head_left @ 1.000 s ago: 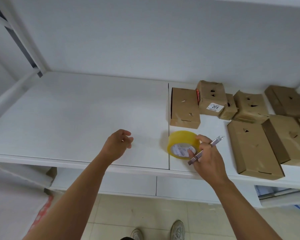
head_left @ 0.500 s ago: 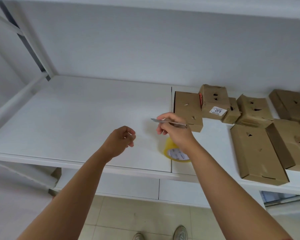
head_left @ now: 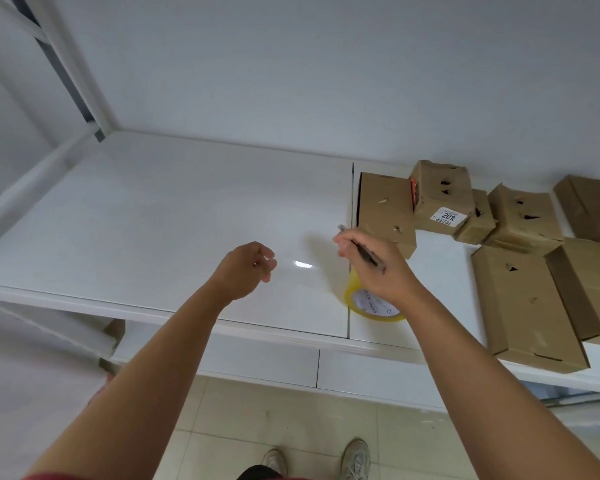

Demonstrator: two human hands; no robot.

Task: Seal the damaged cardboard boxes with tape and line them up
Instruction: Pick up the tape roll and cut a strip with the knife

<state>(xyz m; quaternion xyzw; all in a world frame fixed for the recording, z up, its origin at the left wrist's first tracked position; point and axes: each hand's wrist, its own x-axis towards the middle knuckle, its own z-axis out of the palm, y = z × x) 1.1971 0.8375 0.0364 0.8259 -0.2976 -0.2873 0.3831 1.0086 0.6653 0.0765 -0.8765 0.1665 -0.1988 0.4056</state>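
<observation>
Several brown cardboard boxes with torn holes lie on the right of the white shelf (head_left: 153, 220). The nearest to my hands is a flat box (head_left: 385, 209), and a small box with a white label (head_left: 442, 199) leans behind it. A larger flat box (head_left: 523, 306) lies near the front edge. A yellow tape roll (head_left: 371, 304) stands on edge at the shelf's front, partly hidden by my right hand (head_left: 374, 265). That hand grips a slim metal utility knife (head_left: 361, 249) just above the roll. My left hand (head_left: 248, 266) hovers over the shelf with loosely curled fingers, holding nothing.
The shelf has a seam (head_left: 351, 251) running front to back beside the roll. A white wall backs the shelf, and a diagonal frame post (head_left: 66, 67) rises at the far left. Below are a lower white shelf and a tiled floor with my shoes (head_left: 355, 459).
My right hand let go of the tape roll, left it standing on the shelf, and rose with the knife, turning its tip to the left. My left hand barely moved.
</observation>
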